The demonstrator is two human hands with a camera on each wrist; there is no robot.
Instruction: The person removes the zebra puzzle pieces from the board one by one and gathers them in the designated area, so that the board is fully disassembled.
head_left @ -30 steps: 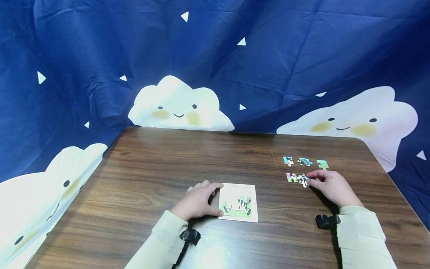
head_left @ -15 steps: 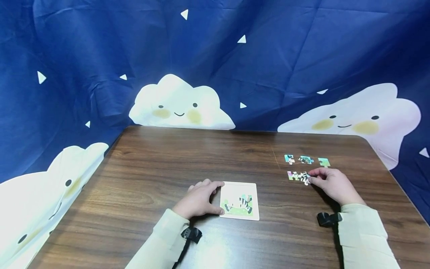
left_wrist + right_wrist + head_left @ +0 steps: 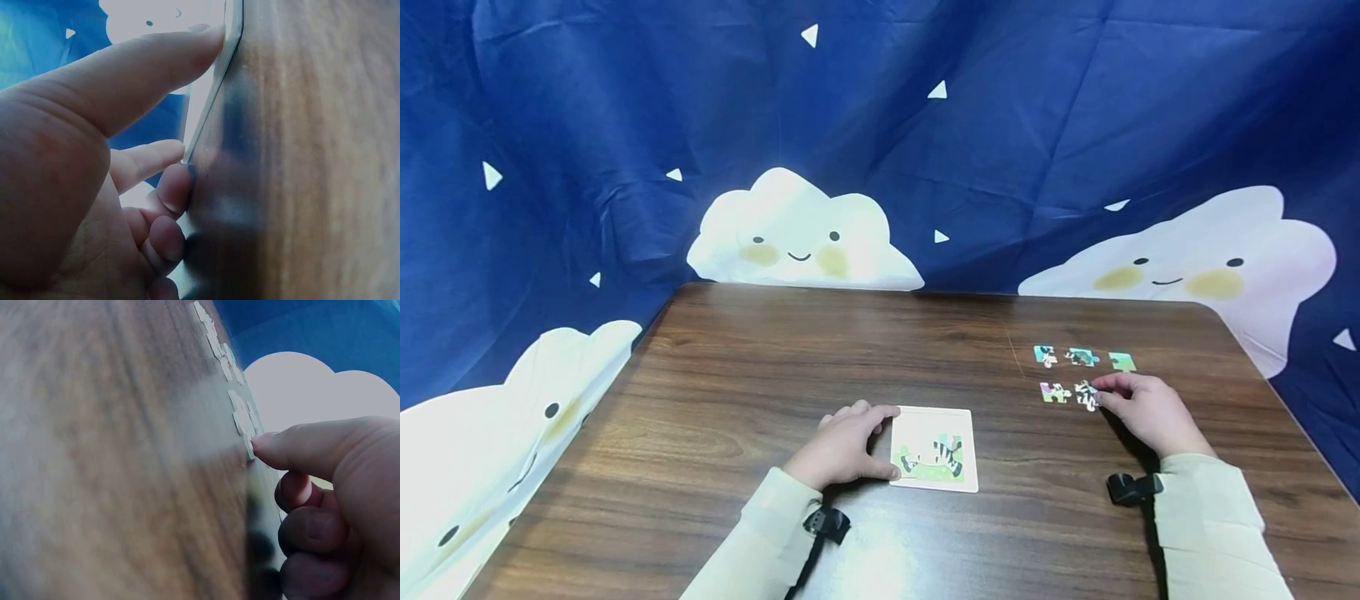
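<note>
A square puzzle board (image 3: 932, 482) lies near the middle of the table, with green and zebra-striped parts in its lower half. At its left edge my left hand (image 3: 842, 447) grips it, thumb near the lower corner, index finger at the upper one; the left wrist view shows the thumb (image 3: 156, 65) on the board. With thumb and index finger my right hand (image 3: 1152, 414) pinches a striped puzzle piece (image 3: 1086, 396) at its right side, low over or on the table. Just left of it lies a pink and green piece (image 3: 1054, 392), with a small gap between them.
Behind these two pieces lie three more in a row: a blue striped one (image 3: 1045, 356), a blue-green one (image 3: 1082, 357) and a green one (image 3: 1122, 362). A blue curtain (image 3: 880, 108) with white clouds hangs behind the brown table (image 3: 737, 383).
The striped piece has shifted slightly right with my right hand, so a gap now separates it from the pink and green piece. My left hand and the board have stayed in place.
</note>
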